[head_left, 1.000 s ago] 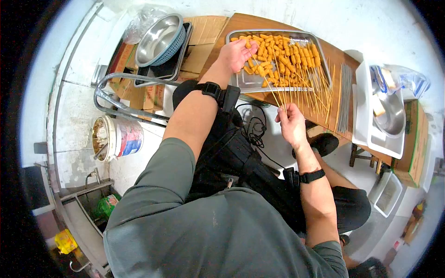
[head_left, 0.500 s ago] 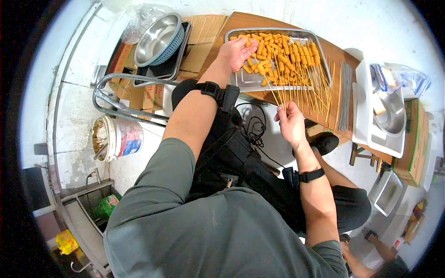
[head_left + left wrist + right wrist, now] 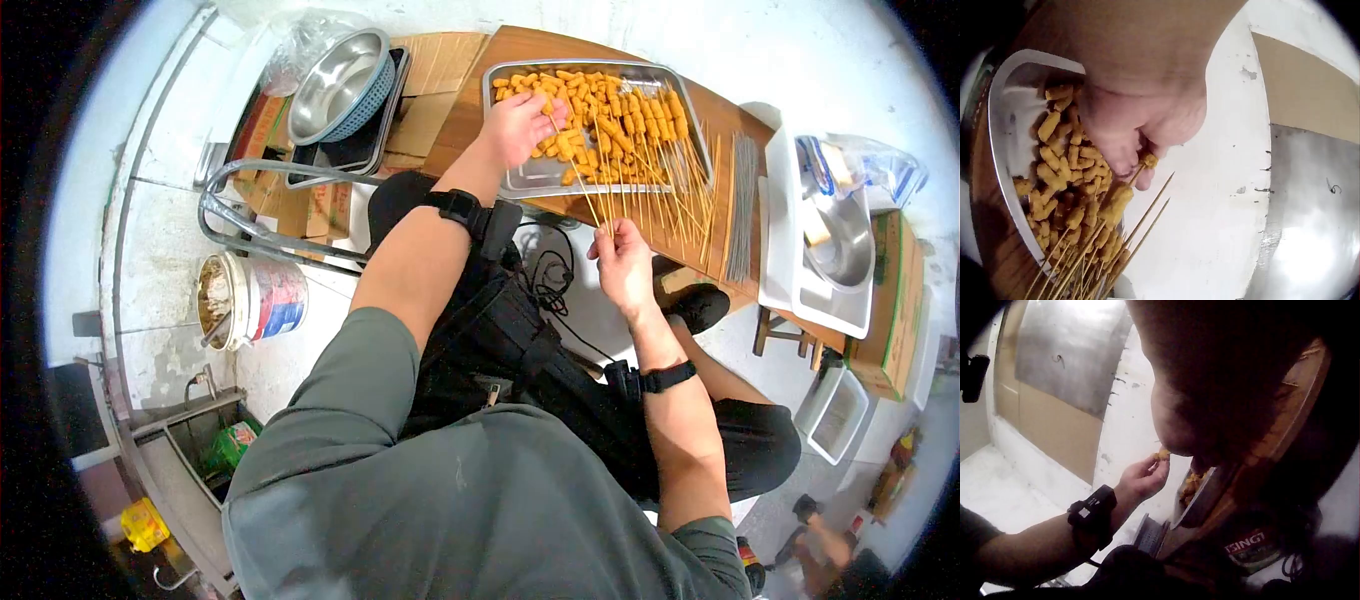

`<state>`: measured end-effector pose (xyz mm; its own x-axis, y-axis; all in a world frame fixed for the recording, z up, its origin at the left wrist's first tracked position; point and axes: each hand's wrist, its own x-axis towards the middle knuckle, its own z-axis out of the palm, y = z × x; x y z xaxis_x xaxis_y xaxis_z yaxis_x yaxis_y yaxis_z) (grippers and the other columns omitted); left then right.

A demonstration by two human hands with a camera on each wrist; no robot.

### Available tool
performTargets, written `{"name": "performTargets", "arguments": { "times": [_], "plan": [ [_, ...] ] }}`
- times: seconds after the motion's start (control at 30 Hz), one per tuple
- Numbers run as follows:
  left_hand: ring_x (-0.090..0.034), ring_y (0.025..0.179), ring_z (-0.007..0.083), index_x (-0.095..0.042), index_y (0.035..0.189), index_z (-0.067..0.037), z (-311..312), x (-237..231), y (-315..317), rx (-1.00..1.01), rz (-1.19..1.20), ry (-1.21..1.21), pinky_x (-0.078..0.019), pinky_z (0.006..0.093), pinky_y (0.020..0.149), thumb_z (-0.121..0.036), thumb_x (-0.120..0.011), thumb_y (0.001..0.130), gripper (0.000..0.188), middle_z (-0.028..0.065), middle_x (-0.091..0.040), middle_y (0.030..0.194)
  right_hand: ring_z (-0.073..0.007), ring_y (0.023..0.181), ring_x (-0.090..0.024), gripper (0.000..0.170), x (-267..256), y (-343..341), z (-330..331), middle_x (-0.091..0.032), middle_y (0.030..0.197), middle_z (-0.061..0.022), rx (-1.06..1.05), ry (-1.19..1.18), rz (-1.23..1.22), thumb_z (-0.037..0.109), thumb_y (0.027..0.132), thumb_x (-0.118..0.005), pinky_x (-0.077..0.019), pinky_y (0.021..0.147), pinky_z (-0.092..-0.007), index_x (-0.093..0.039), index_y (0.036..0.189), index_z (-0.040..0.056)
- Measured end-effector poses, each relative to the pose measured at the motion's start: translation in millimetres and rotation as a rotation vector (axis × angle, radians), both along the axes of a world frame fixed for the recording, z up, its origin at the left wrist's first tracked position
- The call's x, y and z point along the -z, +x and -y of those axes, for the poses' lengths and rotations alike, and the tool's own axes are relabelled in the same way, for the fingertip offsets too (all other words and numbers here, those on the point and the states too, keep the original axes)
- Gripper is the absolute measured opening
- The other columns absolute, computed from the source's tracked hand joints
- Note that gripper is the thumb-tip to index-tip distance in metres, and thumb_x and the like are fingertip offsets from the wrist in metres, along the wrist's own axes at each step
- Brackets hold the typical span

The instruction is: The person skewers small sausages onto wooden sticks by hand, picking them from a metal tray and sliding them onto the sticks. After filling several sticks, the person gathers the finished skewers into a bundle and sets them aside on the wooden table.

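Orange, stubby pieces (image 3: 605, 105) heap in a metal tray (image 3: 532, 179) at one o'clock in the head view, some loose, some threaded on sticks that fan toward five o'clock over the near rim. The left forearm slants up toward one o'clock, and the left hand (image 3: 520, 128) turns its fingers toward two. Its fingertips are clamped on one piece at the upper end of a skewer (image 3: 587, 194); the left wrist view shows another piece lower on that stick. The right forearm rises between eleven and twelve o'clock; the right hand (image 3: 626, 270) has thumb and fingers together, pinching lower skewer ends, how many I cannot tell. The held skewer runs toward eleven o'clock, from right hand to left.

The left wrist crosses the tray's nine o'clock rim, the hand above the tray's near left corner. The right hand hangs just off the near edge of the wooden table (image 3: 540, 46), with white floor and black cables (image 3: 548, 278) showing at its nine o'clock. Skewers cross the open room between the hands. At the left hand's nine o'clock, cardboard (image 3: 415, 120) separates the table from a metal basin (image 3: 340, 85). Grey sticks (image 3: 741, 210) and a white tub (image 3: 780, 230) bound the tray's three-to-four o'clock side.
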<state>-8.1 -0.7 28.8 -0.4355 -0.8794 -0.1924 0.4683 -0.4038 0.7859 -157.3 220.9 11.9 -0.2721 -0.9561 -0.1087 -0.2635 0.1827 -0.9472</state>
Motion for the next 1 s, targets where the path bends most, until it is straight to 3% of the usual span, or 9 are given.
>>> {"name": "performTargets", "arguments": {
  "times": [0.07, 0.13, 0.37, 0.43, 0.67, 0.73, 0.77, 0.83, 1.0],
  "plan": [
    [-0.06, 0.109, 0.0305, -0.053, 0.111, 0.002, -4, 1, -2, 0.018, -0.015, 0.005, -0.0484, 0.0427, 0.096, -0.014, -0.055, 0.095, 0.023, 0.0165, -0.06, 0.115, -0.0186, 0.06, -0.061, 0.02, -1, -1, 0, -0.063, 0.065, -0.0091, 0.008, -0.014, -0.03, 0.019, 0.096, -0.054, -0.0485, 0.06, -0.0335, -0.055, 0.087, 0.0012],
    [-0.06, 0.109, 0.0303, -0.053, 0.111, 0.001, -12, -2, -5, 0.038, -0.031, 0.013, -0.0486, 0.043, 0.096, -0.014, -0.055, 0.095, 0.022, 0.016, -0.06, 0.115, -0.0097, 0.057, -0.052, 0.016, -2, -3, 2, -0.062, 0.066, -0.0031, 0.008, -0.034, -0.086, 0.018, 0.095, -0.053, -0.0427, 0.054, -0.0268, -0.054, 0.089, 0.003],
    [-0.06, 0.108, 0.0295, -0.05, 0.113, 0.002, -24, 4, -20, 0.091, 0.001, 0.039, -0.0494, 0.0431, 0.094, -0.015, -0.054, 0.096, 0.024, 0.0164, -0.06, 0.113, -0.0101, 0.055, -0.051, 0.016, -10, -7, 5, -0.061, 0.065, -0.0035, 0.027, -0.006, -0.121, 0.018, 0.095, -0.053, -0.0422, 0.052, -0.0273, -0.054, 0.087, 0.0035],
    [-0.06, 0.106, 0.0294, -0.049, 0.114, 0.002, -27, 6, -23, 0.104, 0.007, 0.041, -0.0493, 0.0431, 0.092, -0.015, -0.053, 0.096, 0.025, 0.0172, -0.06, 0.113, -0.0232, 0.062, -0.064, 0.02, -14, -8, 7, -0.065, 0.066, -0.0117, 0.047, 0.062, -0.045, 0.019, 0.095, -0.055, -0.0496, 0.061, -0.0358, -0.055, 0.087, 0.0001],
    [-0.061, 0.106, 0.0258, -0.055, 0.112, 0.001, -21, 7, -24, 0.172, 0.044, 0.08, -0.05, 0.0394, 0.093, -0.015, -0.052, 0.097, 0.022, 0.0131, -0.062, 0.112, -0.0251, 0.067, -0.066, 0.021, -8, -21, 14, -0.067, 0.071, -0.0136, 0.067, 0.024, -0.059, 0.018, 0.094, -0.054, -0.0508, 0.065, -0.0367, -0.057, 0.086, -0.0002],
    [-0.061, 0.107, 0.0288, -0.06, 0.108, 0.0, -5, 8, -14, 0.184, 0.87, -0.269, -0.0507, 0.0394, 0.091, -0.017, -0.055, 0.094, 0.023, 0.0165, -0.062, 0.115, -0.0273, 0.072, -0.068, 0.021, -11, -33, 17, -0.068, 0.077, -0.0156, 0.127, 0.018, -0.151, 0.02, 0.093, -0.055, -0.0515, 0.068, -0.0378, -0.059, 0.088, 0.0],
    [-0.061, 0.107, 0.0288, -0.06, 0.108, 0.0, -2, 10, -8, 0.186, 0.872, -0.267, -0.0507, 0.0394, 0.091, -0.017, -0.055, 0.094, 0.023, 0.0165, -0.062, 0.115, -0.0324, 0.075, -0.067, 0.021, -5, -43, 20, -0.068, 0.078, -0.0175, 0.139, 0.003, -0.167, 0.02, 0.092, -0.056, -0.0515, 0.071, -0.0407, -0.06, 0.089, 0.0003],
    [-0.06, 0.108, 0.0346, -0.064, 0.105, -0.001, 3, 9, 1, 0.443, 1.624, -0.831, -0.0502, 0.0422, 0.091, -0.018, -0.059, 0.088, 0.024, 0.0219, -0.06, 0.116, -0.0383, 0.077, -0.066, 0.022, -19, -56, 23, -0.067, 0.079, -0.0203, 0.167, 0.002, -0.364, 0.021, 0.092, -0.055, -0.0509, 0.072, -0.0443, -0.06, 0.09, -0.0001],
    [-0.058, 0.11, 0.0375, -0.064, 0.11, -0.001, -7, 21, 3, 0.632, 1.887, -1.017, -0.049, 0.0443, 0.092, -0.017, -0.056, 0.086, 0.03, 0.0242, -0.056, 0.122, -0.0422, 0.082, -0.061, 0.025, -31, -77, 33, -0.064, 0.084, -0.0245, 0.223, -0.022, -0.557, 0.023, 0.092, -0.057, -0.0474, 0.073, -0.0483, -0.061, 0.092, -0.0018]
  ]
}}
